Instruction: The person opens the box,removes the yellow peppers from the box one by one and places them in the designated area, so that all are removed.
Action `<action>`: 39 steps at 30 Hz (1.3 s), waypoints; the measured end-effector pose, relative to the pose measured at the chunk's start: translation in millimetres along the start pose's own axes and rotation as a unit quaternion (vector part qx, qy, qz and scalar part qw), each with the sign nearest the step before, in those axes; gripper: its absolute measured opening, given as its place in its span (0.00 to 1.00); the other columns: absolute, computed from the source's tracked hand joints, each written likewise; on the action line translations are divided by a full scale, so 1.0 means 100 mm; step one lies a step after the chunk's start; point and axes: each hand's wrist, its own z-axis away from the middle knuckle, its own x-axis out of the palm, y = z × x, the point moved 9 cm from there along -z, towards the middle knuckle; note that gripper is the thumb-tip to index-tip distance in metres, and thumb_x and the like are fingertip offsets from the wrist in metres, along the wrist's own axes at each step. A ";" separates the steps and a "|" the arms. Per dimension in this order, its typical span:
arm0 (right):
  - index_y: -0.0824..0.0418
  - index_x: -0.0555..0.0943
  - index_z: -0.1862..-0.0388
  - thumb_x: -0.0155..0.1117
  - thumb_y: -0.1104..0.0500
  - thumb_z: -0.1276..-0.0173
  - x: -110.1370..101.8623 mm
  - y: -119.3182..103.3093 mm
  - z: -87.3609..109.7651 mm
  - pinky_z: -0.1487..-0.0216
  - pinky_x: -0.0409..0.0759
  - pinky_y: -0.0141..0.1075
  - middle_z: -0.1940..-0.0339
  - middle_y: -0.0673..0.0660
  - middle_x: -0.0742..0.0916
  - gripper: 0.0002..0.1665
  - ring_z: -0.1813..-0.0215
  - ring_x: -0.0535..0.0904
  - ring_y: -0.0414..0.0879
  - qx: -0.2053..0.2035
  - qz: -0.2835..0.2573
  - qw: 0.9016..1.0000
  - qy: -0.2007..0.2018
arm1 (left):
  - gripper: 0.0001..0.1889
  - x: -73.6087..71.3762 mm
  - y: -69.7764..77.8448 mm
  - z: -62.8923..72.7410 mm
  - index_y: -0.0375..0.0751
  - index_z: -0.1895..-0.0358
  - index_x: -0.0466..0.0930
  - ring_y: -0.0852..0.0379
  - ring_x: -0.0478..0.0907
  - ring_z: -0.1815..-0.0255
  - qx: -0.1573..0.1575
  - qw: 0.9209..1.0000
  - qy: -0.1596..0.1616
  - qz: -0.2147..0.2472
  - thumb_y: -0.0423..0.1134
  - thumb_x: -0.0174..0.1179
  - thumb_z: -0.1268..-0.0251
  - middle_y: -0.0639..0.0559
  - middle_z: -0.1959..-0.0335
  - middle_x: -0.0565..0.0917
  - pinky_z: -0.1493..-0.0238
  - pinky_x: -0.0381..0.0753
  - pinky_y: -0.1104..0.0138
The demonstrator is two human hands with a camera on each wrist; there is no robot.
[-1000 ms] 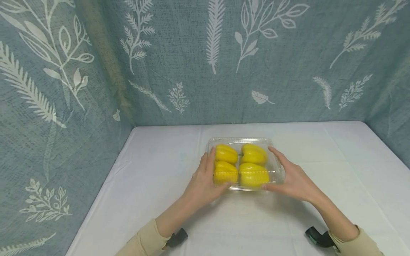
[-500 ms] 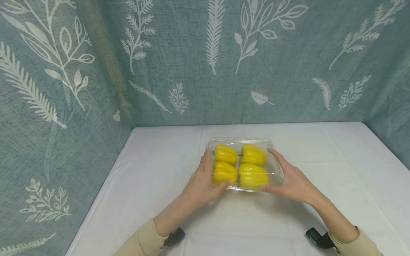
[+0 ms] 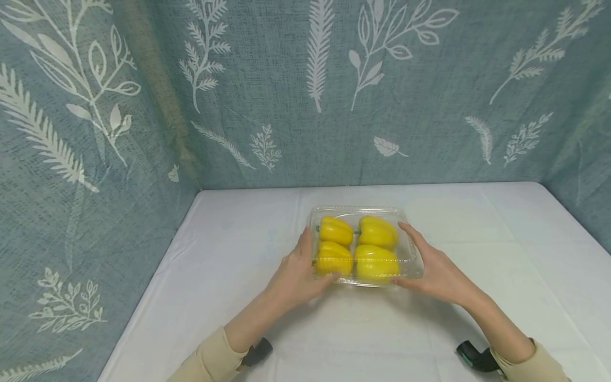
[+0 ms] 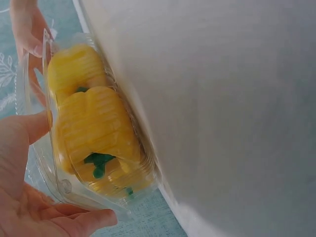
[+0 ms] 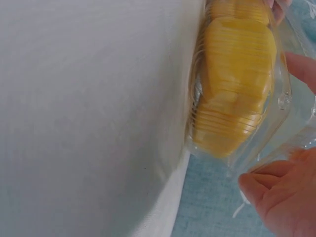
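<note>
A clear plastic clamshell container (image 3: 410,254) sits on the white-covered table, with several yellow bell peppers (image 3: 377,231) inside in two rows. My left hand (image 3: 296,273) holds its left side, thumb at the front edge and fingers along the side. At the opposite end my right hand (image 3: 436,270) grips the right side, thumb in front and fingers behind the corner. Green stems show on the bell pepper (image 4: 96,128) seen through the plastic in the left wrist view. From the right wrist, the rims of the container (image 5: 284,101) look slightly apart near the fingers.
White cloth covers the table (image 3: 238,239). A blue-green curtain (image 3: 286,95) with white leaf prints stands behind and at the sides. Dark devices are strapped below both wrists, one by the left sleeve (image 3: 205,361).
My left hand has slid slightly left and toward me, its fingers coming lower along the container's side. The container and peppers have shifted a little left. The right hand has barely moved.
</note>
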 end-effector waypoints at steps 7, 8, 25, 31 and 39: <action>0.49 0.46 0.20 0.77 0.43 0.46 0.01 -0.01 0.00 0.43 0.68 0.69 0.25 0.70 0.62 0.65 0.33 0.65 0.73 -0.007 -0.008 1.000 -0.007 | 0.55 0.01 0.01 0.01 0.22 0.26 0.38 0.29 0.56 0.29 0.014 1.000 -0.013 -0.004 0.53 0.65 0.38 0.23 0.27 0.50 0.32 0.62 0.47; 0.49 0.46 0.20 0.77 0.43 0.46 0.01 -0.01 0.00 0.43 0.69 0.69 0.25 0.70 0.62 0.65 0.34 0.65 0.74 -0.008 -0.009 1.000 -0.008 | 0.55 0.02 0.00 0.01 0.21 0.26 0.38 0.29 0.56 0.29 0.016 1.000 -0.014 -0.005 0.53 0.65 0.38 0.22 0.27 0.50 0.31 0.61 0.47; 0.50 0.45 0.20 0.76 0.43 0.45 0.04 0.01 -0.01 0.42 0.66 0.69 0.24 0.70 0.58 0.65 0.32 0.62 0.74 -0.007 -0.024 0.999 -0.021 | 0.49 0.00 0.03 0.06 0.19 0.27 0.38 0.30 0.52 0.28 0.062 0.998 -0.021 0.007 0.47 0.61 0.32 0.23 0.26 0.46 0.31 0.59 0.45; 0.49 0.44 0.20 0.76 0.45 0.45 0.06 0.01 0.00 0.41 0.65 0.70 0.23 0.70 0.58 0.64 0.31 0.61 0.74 -0.013 -0.032 0.999 -0.020 | 0.47 0.00 0.04 0.08 0.20 0.26 0.36 0.30 0.49 0.27 0.081 0.996 -0.028 0.007 0.42 0.60 0.31 0.24 0.26 0.43 0.30 0.56 0.44; 0.50 0.44 0.20 0.76 0.45 0.43 0.07 0.01 0.00 0.42 0.65 0.70 0.23 0.70 0.57 0.63 0.32 0.61 0.75 -0.018 -0.035 0.999 -0.023 | 0.45 0.00 0.04 0.09 0.21 0.26 0.34 0.30 0.47 0.26 0.082 0.996 -0.043 0.010 0.40 0.57 0.29 0.24 0.26 0.41 0.30 0.55 0.44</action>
